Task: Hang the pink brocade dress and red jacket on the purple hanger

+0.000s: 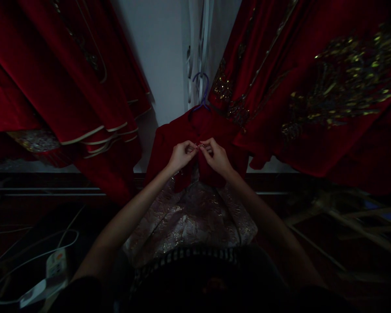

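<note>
A small red jacket [172, 134] hangs in front of me on a purple hanger [204, 93]. Both my hands meet at its front opening, just below the neckline. My left hand [183, 155] pinches the jacket's front edge, thumb against fingers. Close beside it, my right hand [216, 157] pinches the other edge at a small shiny fastening [200, 146], too small and dark to make out fully. Under the jacket hangs a pale, shiny brocade skirt [185, 217] that spreads toward my body.
Red garments with light piping [117, 126] hang at left. More red cloth with gold sequin embroidery [345, 95] hangs at right. White straps [195, 43] run down the wall above the hanger. A power strip [56, 263] with a white cable lies lower left.
</note>
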`<state>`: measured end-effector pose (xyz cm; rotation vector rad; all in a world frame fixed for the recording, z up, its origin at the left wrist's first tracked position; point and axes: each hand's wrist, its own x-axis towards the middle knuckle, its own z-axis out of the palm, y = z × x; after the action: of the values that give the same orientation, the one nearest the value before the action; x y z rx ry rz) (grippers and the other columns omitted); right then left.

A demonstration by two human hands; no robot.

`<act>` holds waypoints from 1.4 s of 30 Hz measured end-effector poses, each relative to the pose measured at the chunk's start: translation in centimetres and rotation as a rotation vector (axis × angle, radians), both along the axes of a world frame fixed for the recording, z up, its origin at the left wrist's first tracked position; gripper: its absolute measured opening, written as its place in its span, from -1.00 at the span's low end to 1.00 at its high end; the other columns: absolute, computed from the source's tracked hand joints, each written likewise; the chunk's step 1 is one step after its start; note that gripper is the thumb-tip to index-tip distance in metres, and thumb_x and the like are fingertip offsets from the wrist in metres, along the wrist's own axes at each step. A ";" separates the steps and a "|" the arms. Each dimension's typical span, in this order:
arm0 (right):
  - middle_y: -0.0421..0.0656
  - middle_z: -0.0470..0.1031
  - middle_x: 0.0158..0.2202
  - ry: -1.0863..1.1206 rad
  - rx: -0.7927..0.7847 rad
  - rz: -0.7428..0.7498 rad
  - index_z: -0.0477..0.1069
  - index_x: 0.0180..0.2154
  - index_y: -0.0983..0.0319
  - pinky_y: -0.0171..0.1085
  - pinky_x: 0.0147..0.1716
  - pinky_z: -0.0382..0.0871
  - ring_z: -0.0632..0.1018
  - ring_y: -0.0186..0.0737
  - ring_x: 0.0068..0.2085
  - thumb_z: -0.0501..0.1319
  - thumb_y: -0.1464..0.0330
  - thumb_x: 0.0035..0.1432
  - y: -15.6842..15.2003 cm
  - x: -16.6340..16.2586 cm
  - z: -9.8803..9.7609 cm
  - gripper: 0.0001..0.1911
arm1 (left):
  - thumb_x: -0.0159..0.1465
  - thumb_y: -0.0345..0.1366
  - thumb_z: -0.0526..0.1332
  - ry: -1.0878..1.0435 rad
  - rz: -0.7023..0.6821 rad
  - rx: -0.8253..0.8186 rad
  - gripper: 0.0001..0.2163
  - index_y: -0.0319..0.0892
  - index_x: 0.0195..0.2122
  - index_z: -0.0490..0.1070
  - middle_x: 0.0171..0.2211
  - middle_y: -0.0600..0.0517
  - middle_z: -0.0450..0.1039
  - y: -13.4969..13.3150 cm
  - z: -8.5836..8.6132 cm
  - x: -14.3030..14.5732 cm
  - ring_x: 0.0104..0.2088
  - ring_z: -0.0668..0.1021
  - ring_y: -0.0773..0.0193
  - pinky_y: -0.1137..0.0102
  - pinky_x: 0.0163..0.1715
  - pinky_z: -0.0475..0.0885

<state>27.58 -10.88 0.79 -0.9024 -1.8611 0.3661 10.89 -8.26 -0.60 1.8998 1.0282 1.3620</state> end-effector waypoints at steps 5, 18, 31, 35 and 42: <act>-0.07 0.51 -0.15 -0.039 0.026 0.011 0.30 -0.17 0.15 -0.19 -0.24 0.46 0.56 -0.19 -0.26 0.08 0.23 0.26 -0.1 0.5 0.0 -0.83 | 0.14 -0.31 0.21 0.132 -0.008 0.061 -0.87 -0.21 -0.31 0.46 -0.39 0.00 0.54 -1.0 0.9 -0.1 -0.40 0.56 0.31 0.46 -0.38 0.43; -0.10 0.51 -0.16 -0.002 -0.030 0.107 0.30 -0.16 0.14 -0.19 -0.23 0.48 0.58 -0.19 -0.23 0.11 0.26 0.23 0.0 0.8 0.8 -0.85 | 0.19 -0.23 0.19 0.255 -0.054 0.121 -0.86 -0.19 -0.43 0.36 -0.53 0.09 0.42 -2.5 3.6 -0.5 -0.52 0.45 0.39 0.51 -0.51 0.30; -0.14 0.54 -0.20 0.008 -0.066 0.079 0.35 -0.18 0.12 -0.14 -0.19 0.50 0.59 -0.17 -0.22 0.15 0.24 0.21 -0.5 0.7 2.1 -0.85 | 0.24 -0.25 0.15 0.331 -0.130 0.190 -0.89 -0.14 -0.38 0.30 -0.48 0.09 0.39 -2.7 4.5 -1.2 -0.51 0.43 0.38 0.48 -0.48 0.29; -0.14 0.54 -0.20 0.019 -0.085 0.073 0.34 -0.17 0.13 -0.16 -0.20 0.50 0.58 -0.19 -0.20 0.15 0.25 0.21 -0.4 0.1 2.3 -0.84 | 0.26 -0.20 0.14 0.291 -0.147 0.181 -0.85 -0.15 -0.40 0.29 -0.50 0.11 0.36 -1.9 4.4 -1.4 -0.52 0.40 0.39 0.49 -0.49 0.26; -0.12 0.52 -0.19 0.052 -0.097 0.030 0.32 -0.16 0.14 -0.17 -0.20 0.50 0.58 -0.19 -0.21 0.16 0.22 0.20 0.1 -0.8 3.2 -0.81 | 0.30 -0.16 0.09 0.245 -0.116 0.186 -0.79 -0.15 -0.41 0.25 -0.53 0.13 0.30 -0.9 5.0 -1.7 -0.53 0.34 0.40 0.48 -0.49 0.22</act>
<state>26.75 -10.77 4.00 -0.9224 -1.8235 0.4975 9.22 -9.19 4.40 2.2716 0.9133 1.2163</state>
